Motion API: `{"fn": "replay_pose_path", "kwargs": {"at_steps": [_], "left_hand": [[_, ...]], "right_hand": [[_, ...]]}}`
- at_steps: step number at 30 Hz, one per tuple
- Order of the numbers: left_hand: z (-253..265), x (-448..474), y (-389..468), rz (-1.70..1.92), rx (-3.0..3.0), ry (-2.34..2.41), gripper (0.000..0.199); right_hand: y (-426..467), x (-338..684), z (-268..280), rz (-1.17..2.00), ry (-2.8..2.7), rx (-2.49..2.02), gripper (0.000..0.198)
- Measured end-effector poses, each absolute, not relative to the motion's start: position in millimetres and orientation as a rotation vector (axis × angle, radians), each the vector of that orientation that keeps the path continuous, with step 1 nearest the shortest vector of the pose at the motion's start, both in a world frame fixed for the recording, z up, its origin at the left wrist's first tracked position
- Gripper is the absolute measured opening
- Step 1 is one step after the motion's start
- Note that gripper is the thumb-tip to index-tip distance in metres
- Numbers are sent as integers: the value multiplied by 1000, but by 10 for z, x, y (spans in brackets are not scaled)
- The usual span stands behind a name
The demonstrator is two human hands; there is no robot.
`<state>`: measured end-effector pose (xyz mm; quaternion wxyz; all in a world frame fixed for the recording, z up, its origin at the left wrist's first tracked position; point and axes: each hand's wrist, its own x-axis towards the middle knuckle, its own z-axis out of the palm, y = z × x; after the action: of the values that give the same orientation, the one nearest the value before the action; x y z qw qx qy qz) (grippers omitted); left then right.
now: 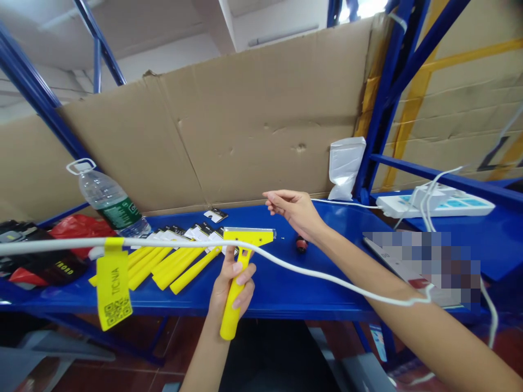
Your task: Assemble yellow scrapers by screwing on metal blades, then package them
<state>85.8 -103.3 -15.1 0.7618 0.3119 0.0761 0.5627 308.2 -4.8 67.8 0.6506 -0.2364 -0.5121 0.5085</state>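
My left hand is wrapped round the yellow handle of a scraper, with its wide head up and a clear strip along the top edge. To the right and higher, my right hand is raised over the blue table, thumb and fingertips pinched together. Whatever may be between those fingertips is too small to make out. Below that hand lies a small red and black object, partly covered by the wrist. Several more yellow scrapers with black and white labels lie in a row left of my left hand.
A white cable with a yellow tag crosses in front. A water bottle, a red bag, a small card, a white pouch and a power strip stand or lie around; cardboard backs the blue table.
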Motion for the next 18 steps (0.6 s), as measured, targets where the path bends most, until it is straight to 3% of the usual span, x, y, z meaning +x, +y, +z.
{"fn": "replay_pose_path", "kwargs": {"at_steps": [5, 18], "left_hand": [[-160, 843, -1045, 1268, 656, 177, 41], [-219, 837, -1015, 1273, 717, 31, 48]], "right_hand": [[-78, 3072, 716, 1007, -1144, -516, 46], [-382, 2983, 805, 722, -1463, -447, 14]]}}
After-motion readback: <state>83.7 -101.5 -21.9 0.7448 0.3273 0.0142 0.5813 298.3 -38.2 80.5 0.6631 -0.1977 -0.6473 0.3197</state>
